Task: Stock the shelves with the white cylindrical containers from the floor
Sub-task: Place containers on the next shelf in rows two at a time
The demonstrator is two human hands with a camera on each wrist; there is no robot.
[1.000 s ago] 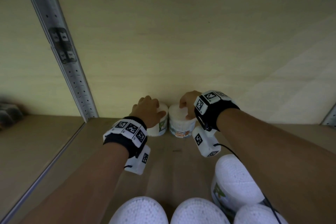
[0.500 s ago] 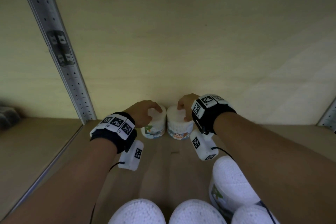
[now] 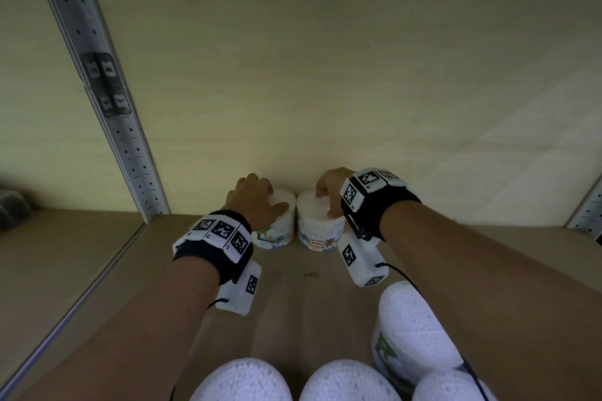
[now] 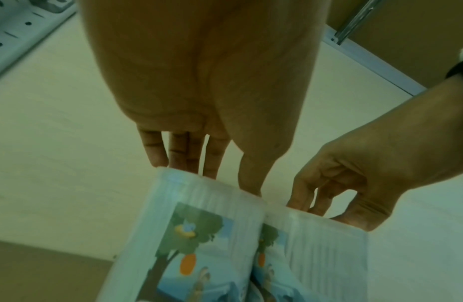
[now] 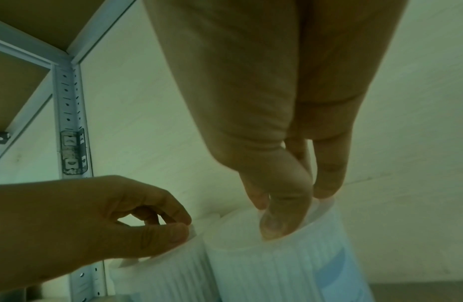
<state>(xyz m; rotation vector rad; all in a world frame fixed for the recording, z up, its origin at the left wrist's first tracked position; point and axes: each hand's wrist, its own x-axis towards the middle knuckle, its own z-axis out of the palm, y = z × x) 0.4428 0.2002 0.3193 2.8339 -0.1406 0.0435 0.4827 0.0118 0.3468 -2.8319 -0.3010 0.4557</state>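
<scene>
Two white cylindrical containers with picture labels stand upright, side by side and touching, at the back of the wooden shelf (image 3: pixel 293 290). My left hand (image 3: pixel 264 195) reaches over the left container (image 3: pixel 277 236) and holds its lid rim between thumb and fingertips. In the same way my right hand (image 3: pixel 332 194) holds the top of the right container (image 3: pixel 317 231), thumb at the near rim and fingers curled at the far rim. The right wrist view has the right hand (image 5: pixel 282 204) on its container (image 5: pixel 290 265) and the left hand (image 5: pixel 173 226) pinching the rim beside it.
Several more white containers (image 3: pixel 413 332) stand at the near edge of the shelf, under my forearms. A perforated metal upright (image 3: pixel 107 114) bounds the bay at the left, another upright (image 3: pixel 589 215) at the far right. The pale back wall is right behind the two containers.
My left hand, which had drawn back to the left container's front, now reaches over its top again, thumb on the near rim. The right hand stays on its container.
</scene>
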